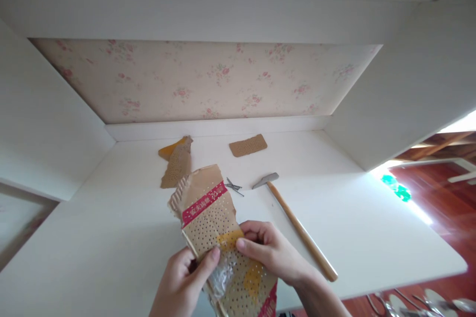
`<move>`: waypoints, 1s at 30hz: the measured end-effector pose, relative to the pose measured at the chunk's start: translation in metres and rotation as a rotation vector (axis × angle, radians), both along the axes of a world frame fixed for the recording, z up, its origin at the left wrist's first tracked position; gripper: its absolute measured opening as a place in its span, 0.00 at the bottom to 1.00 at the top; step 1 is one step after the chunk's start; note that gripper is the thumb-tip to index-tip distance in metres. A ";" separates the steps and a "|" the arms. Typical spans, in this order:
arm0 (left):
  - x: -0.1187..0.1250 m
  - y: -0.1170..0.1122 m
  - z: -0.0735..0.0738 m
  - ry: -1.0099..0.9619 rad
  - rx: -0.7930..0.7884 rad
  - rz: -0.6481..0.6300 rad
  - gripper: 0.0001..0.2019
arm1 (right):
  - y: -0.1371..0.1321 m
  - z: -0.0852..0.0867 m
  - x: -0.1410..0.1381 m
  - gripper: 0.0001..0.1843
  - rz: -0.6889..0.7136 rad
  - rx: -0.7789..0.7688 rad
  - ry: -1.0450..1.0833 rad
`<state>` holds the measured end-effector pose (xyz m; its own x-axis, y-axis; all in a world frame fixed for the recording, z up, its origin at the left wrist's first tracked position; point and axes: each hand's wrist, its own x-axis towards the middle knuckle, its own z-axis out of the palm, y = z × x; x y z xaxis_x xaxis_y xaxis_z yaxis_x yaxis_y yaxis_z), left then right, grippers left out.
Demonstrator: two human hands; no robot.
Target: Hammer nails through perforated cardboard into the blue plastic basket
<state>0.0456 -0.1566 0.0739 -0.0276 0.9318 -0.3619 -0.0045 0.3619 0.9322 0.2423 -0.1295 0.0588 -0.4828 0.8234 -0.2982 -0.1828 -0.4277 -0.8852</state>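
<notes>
The head view looks forward and down from close above the hands

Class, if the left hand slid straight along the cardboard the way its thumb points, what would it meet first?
Probably the right hand, at the right edge of the cardboard, though depth is hard to judge.
</notes>
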 end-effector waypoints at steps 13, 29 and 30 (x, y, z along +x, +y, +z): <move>-0.011 0.005 -0.010 -0.050 -0.116 0.143 0.23 | 0.007 -0.006 -0.001 0.20 -0.014 0.028 -0.157; -0.007 0.006 -0.004 -0.098 -0.086 0.177 0.23 | 0.001 0.005 -0.026 0.19 -0.154 -0.001 0.029; -0.006 0.005 -0.004 -0.092 -0.070 0.183 0.23 | 0.001 0.005 -0.026 0.19 -0.152 0.003 0.035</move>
<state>0.0395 -0.1513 0.0701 -0.1573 0.8867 -0.4347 -0.1603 0.4115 0.8972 0.2165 -0.1286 0.0640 -0.3624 0.8887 -0.2809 -0.2764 -0.3903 -0.8782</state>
